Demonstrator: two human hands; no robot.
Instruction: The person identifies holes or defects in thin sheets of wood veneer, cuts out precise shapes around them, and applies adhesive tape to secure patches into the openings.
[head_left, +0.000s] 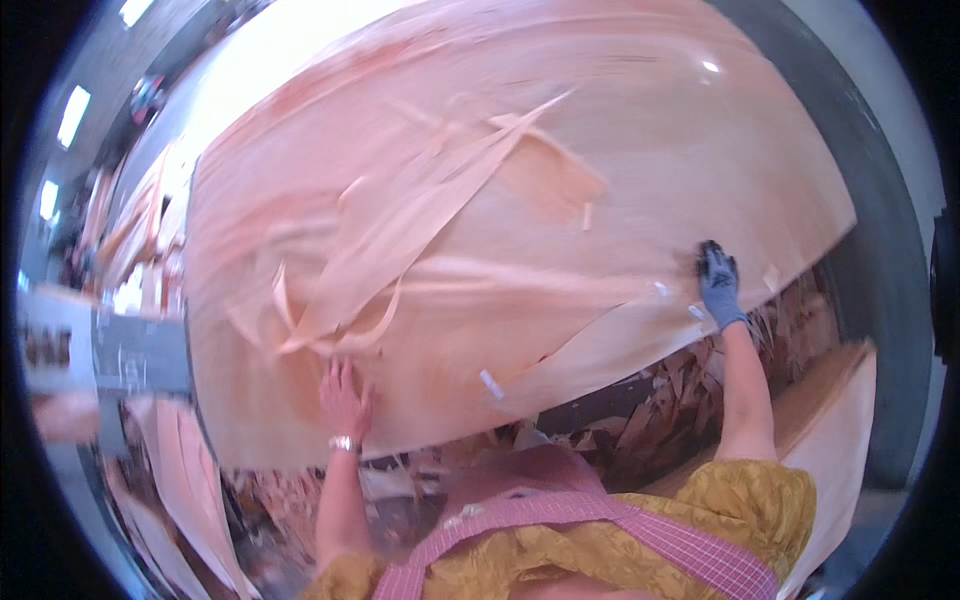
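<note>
A wide sheet of pinkish-tan wood veneer [770,180] spreads in front of me. My left hand [346,400], bare, rests on its near left part with the fingers stretched out, just below the ends of some loose strips. Long torn veneer strips [420,225] lie slantwise across the middle, with a short wider scrap [550,178] at their far end. My right hand [719,285], in a grey glove with dark fingertips, lies on the sheet near its right front edge, fingers extended. A small white strip [697,312] sits beside it; another white strip [491,384] lies nearer the middle.
Below the sheet's front edge, many broken veneer scraps [665,395] cover the floor. More veneer sheets [835,430] stand at the lower right, and others [175,480] at the lower left. A grey metal beam [145,352] is on the left. A dark border [850,120] runs along the right.
</note>
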